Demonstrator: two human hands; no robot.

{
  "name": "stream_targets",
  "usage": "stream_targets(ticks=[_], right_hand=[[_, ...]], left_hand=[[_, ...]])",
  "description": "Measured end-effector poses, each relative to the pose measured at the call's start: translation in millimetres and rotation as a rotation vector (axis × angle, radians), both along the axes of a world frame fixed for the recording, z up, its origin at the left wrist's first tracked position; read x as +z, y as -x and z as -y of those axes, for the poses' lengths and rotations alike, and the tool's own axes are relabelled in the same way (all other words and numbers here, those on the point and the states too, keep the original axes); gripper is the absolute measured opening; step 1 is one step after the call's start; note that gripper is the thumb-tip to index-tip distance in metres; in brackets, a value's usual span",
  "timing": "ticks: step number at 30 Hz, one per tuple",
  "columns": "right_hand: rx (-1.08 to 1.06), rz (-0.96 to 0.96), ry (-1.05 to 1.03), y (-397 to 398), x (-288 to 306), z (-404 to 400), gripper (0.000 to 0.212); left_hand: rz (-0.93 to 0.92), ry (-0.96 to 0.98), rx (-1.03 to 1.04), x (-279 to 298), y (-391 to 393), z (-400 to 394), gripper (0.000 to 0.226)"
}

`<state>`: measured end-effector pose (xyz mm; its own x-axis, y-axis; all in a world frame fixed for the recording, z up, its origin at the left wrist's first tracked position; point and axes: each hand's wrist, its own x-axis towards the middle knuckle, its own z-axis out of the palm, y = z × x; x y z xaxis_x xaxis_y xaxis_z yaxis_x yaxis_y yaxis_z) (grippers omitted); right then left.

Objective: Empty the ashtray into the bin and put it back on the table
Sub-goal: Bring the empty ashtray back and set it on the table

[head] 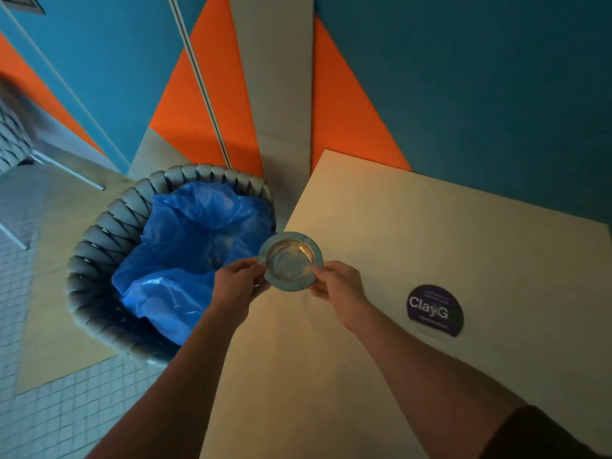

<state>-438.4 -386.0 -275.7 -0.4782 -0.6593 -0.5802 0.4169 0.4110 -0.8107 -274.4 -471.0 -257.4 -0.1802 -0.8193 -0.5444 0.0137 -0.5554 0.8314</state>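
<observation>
A round metal ashtray [290, 260] is held upright between both hands, over the left edge of the beige table [414, 233]. My left hand [239, 283] pinches its left rim and my right hand [337, 286] pinches its right rim. The bowl of the ashtray looks shiny, with nothing clearly visible inside. To the left, on the floor, stands a grey woven bin [99, 246] lined with a blue plastic bag [188, 246]. The ashtray sits just right of the bin's rim.
A round dark sticker [434, 310] with white lettering lies on the table at the right. Blue, orange and beige wall panels rise behind the table. Small grey floor tiles and a beige mat lie under the bin.
</observation>
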Motion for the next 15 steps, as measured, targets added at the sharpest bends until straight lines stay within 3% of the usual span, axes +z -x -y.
stream_targets(ticks=[15], right_hand=[[-0.216, -0.009, -0.093, 56, -16, -160, 0.005]], left_hand=[[0.042, -0.088, -0.245, -15, 82, -123, 0.010]])
